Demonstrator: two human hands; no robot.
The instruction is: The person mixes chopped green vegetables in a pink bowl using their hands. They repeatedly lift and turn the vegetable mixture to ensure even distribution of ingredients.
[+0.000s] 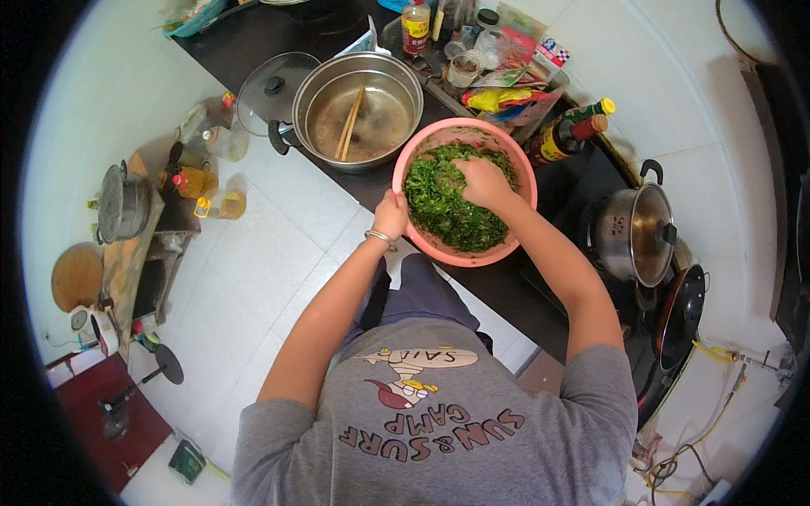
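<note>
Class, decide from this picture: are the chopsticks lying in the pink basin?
No, the chopsticks lie in the metal pot, while the pink basin holds chopped greens with the right hand in them.

Soft, even light falls on white floor tiles with thin joints, a pale wall at left, a white tiled wall at right, a black desk running diagonally along it, and a wooden stand near a dark red surface.

Person's left hand at frame centre, fingers curled, left arm slanting from lower left, right hand just above centre, palm down, right elbow bent.
</note>
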